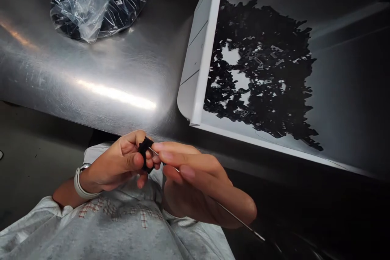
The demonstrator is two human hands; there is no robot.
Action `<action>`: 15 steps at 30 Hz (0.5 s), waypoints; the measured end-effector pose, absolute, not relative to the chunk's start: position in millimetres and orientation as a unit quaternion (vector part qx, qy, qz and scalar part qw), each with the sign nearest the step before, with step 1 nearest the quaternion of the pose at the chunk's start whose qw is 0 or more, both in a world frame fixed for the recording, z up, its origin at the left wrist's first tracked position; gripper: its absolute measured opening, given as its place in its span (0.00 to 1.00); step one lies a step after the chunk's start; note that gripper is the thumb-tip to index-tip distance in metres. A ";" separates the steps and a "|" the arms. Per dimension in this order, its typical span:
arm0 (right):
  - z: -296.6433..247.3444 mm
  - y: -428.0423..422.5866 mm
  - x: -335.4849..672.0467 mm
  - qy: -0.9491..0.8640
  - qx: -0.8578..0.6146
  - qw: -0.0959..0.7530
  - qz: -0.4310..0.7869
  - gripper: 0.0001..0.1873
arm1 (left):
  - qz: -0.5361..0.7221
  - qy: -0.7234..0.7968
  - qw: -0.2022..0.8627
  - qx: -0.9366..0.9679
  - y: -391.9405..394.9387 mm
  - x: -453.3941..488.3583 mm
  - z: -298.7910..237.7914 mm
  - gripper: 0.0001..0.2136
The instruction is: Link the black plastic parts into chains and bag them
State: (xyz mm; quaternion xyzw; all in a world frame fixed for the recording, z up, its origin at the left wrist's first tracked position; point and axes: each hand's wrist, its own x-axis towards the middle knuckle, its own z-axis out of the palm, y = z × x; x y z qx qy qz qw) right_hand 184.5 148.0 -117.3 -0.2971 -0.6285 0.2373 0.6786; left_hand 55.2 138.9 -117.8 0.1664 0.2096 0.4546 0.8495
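Right here, two hands in play. My left hand [117,162], white band [79,183] on the wrist, is clenched on one small black piece [145,152], pinched between thumb and forefinger. My right hand [195,187] is closed around one thin steel needle [237,219], which runs across under my fingers, its fine end right at that black piece and its other end poking out past my hand toward the lower right. So the piece sits just in front of my left fingertips, between my two hands, with my right fingers almost touching it, all of it held up over my grey sweatshirt [122,231].

Out ahead, one stainless steel table [91,85] with one clear plastic bag [91,4] at its far edge, dark contents bunched inside. To the right, one white tray [201,61] with one big scattered heap of black pieces [258,65], far too many to count, white showing through the gaps. That heap is well apart from my hands.
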 end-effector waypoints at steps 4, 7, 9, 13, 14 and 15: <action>-112.7 147.3 190.8 -0.642 -0.297 0.669 0.230 0.11 | 0.477 0.228 0.824 0.205 137.6 56.9 -119.3 0.20; -111.0 146.8 196.7 -0.670 -0.327 0.627 0.225 0.10 | 0.499 0.252 0.796 0.233 136.7 58.3 -120.6 0.21; -112.5 146.7 197.4 -0.663 -0.333 0.632 0.226 0.11 | 0.513 0.257 0.783 0.240 136.2 59.0 -121.6 0.21; -115.4 148.7 189.2 -0.634 -0.320 0.671 0.213 0.11 | 0.528 0.245 0.776 0.244 135.7 60.2 -122.5 0.19; -114.8 149.9 186.2 -0.624 -0.314 0.683 0.213 0.09 | 0.527 0.247 0.776 0.243 135.7 60.5 -122.4 0.20; -113.8 151.3 183.5 -0.614 -0.307 0.693 0.218 0.07 | 0.523 0.252 0.778 0.242 135.7 60.9 -122.2 0.20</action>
